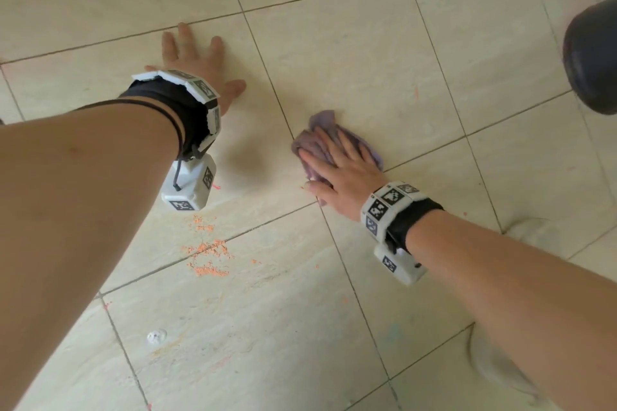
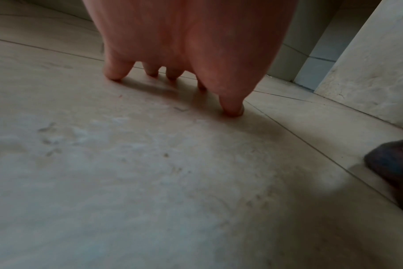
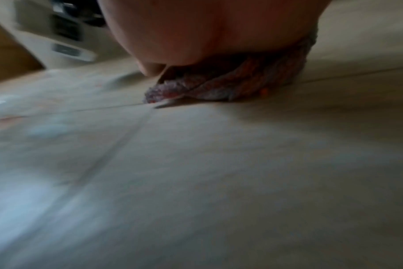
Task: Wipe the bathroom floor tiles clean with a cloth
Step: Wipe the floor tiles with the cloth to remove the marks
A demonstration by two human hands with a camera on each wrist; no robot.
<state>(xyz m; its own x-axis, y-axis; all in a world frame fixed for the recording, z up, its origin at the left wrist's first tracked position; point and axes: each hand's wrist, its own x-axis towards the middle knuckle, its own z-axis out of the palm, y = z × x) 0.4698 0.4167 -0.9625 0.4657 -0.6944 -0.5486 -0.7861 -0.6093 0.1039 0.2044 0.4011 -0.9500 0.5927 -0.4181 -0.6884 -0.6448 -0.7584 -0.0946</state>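
A crumpled purple cloth (image 1: 320,130) lies on the beige floor tiles (image 1: 350,53) at the middle of the head view. My right hand (image 1: 334,160) presses flat on it with straight fingers. In the right wrist view the cloth (image 3: 230,87) bulges out under my palm, flecked with orange. My left hand (image 1: 197,60) is spread flat on a tile to the left, fingertips (image 2: 114,72) touching the floor, holding nothing. The cloth (image 2: 389,163) shows at the right edge of the left wrist view. Orange crumbly dirt (image 1: 208,253) lies on the tiles nearer to me.
A dark rounded object (image 1: 594,53) stands at the right edge of the floor. A small whitish blob (image 1: 156,336) sits on a near tile. A pale wall corner (image 2: 368,69) rises beyond my left hand. Faint pink and orange specks dot the tiles.
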